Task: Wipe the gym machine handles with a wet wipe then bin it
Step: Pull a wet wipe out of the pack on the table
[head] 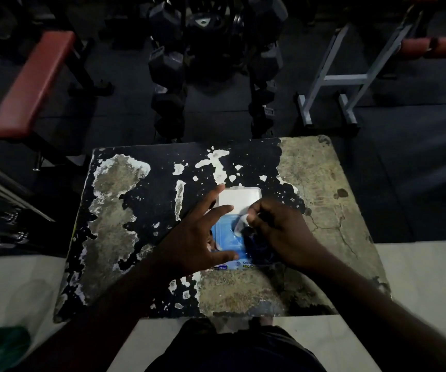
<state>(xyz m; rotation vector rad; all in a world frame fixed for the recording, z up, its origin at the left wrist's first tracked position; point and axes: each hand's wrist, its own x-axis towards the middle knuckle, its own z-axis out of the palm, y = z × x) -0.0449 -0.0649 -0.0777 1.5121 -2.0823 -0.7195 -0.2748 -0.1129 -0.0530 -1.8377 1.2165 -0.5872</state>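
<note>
My left hand (192, 237) spreads its fingers (216, 210) wide and presses the blue wipe pack (227, 245) against the tabletop (323, 183) to steady it. Just right of them, my right hand (275, 229) pinches a wet wipe (239, 224) at the pack's opening, to pull it free.

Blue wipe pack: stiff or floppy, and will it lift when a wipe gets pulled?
Probably floppy: the blue soft-film wet-wipe pack shows creased, shiny film. Likely light and apt to lift or slide, since the left hand presses it onto the peeling tabletop while the right hand pinches the white wipe.
</note>
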